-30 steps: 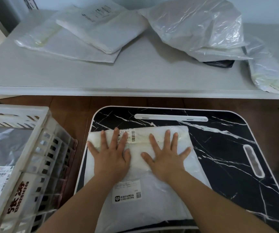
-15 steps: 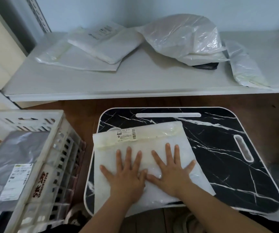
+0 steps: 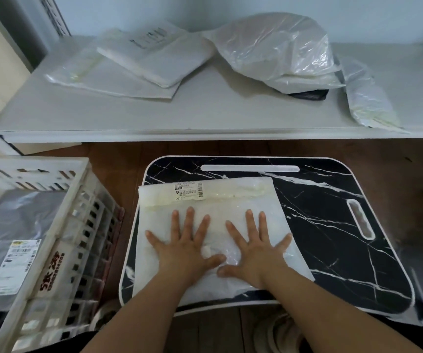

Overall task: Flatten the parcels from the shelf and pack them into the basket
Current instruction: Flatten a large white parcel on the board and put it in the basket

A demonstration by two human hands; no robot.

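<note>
Both hands have spread slightly apart since before. Left hand (image 3: 186,247) and right hand (image 3: 255,248) press flat, fingers splayed, on one white crinkly plastic parcel (image 3: 233,200) atop the black marble-patterned bench (image 3: 332,225).

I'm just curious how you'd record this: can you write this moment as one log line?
step: flattening | left hand: flat on white parcel | right hand: flat on it | parcel: on marble board | basket: left

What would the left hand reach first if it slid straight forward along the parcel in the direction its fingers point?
The left hand lies flat on the white parcel, fingers pointing toward the shelf. Sliding on, it would probably first reach the parcel's barcode label near the far edge.
</note>
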